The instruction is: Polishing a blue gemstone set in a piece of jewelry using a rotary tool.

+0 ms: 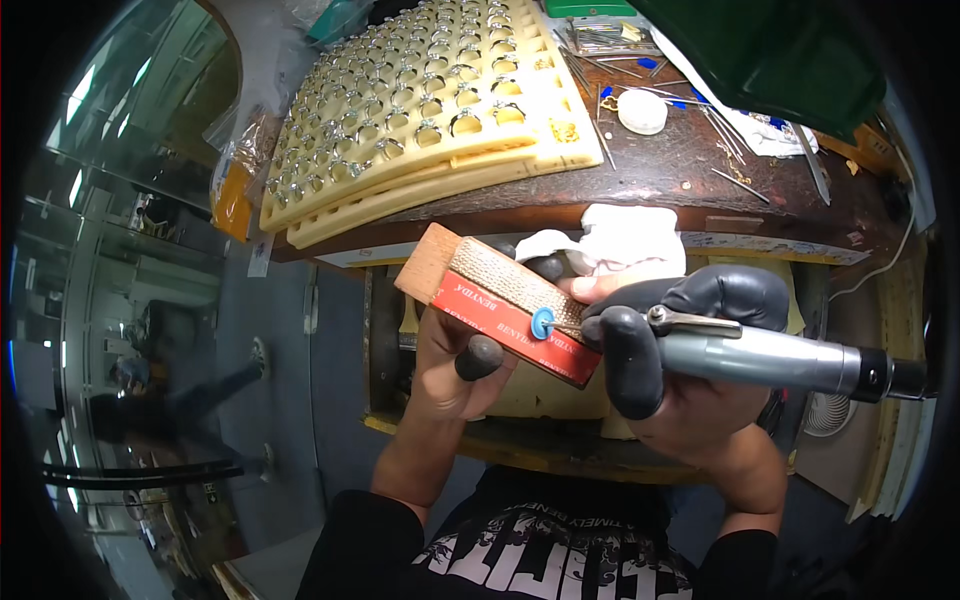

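Observation:
My left hand (455,375), with black covers on some fingertips, grips a wooden block (430,260) with a tan textured strip (500,275) along its top and a red printed side (480,310). My right hand (680,400), also with black finger covers, is wrapped round a silver rotary handpiece (770,360). A small blue disc (542,323) on the handpiece's tip lies at the block, where the strip meets the red side; whether it touches is hard to tell. A crumpled white cloth (625,235) is just behind the block, partly hidden by it.
Stacked cream trays of silvery rings (410,120) lie on the dark wooden bench (680,180). Loose metal bits, a white round tub (642,111) and a green object (780,60) are at the right. A pulled-out drawer is below. Beyond glass on the left, a person (180,400) shows.

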A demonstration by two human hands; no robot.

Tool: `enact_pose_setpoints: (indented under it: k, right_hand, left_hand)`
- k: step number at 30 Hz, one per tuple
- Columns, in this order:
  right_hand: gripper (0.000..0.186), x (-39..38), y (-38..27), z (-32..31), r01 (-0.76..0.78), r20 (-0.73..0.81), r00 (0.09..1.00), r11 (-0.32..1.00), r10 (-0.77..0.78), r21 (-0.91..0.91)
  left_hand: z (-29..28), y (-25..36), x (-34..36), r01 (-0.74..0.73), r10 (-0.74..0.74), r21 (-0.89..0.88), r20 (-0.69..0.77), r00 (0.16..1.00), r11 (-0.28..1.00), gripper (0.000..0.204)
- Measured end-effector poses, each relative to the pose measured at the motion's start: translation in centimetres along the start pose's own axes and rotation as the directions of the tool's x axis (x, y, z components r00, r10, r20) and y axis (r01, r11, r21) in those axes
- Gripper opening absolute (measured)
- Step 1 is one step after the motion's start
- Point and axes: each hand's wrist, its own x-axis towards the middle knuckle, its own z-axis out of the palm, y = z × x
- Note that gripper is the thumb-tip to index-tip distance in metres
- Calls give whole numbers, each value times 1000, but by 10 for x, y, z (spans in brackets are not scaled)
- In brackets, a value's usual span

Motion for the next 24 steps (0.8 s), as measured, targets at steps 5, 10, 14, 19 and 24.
enact_pose_setpoints:
  k: [5, 10, 14, 19, 24]
  right_hand:
    - [7, 2, -3, 4, 28, -37, 999, 1000, -28, 0]
    - [14, 1, -2, 0, 36, 0, 999, 995, -36, -93]
    - [16, 1, -4, -2, 169, 86, 985, 929, -149, -329]
    - [14, 1, 2, 8, 75, -71, 994, 994, -81, -85]
    - [11, 2, 5, 7, 108, -83, 990, 993, -113, -54]
  left_hand:
    - [-5, 2, 0, -45, 45, 0, 1, 999, 999, 76]
    - [-2, 3, 1, -28, 29, -38, 21, 999, 999, 75]
    - [-2, 3, 0, -35, 36, -60, 23, 999, 998, 75]
    - [-1, 3, 1, -30, 31, -49, 18, 999, 998, 75]
    - [-2, 2, -1, -34, 34, -35, 1, 999, 999, 75]
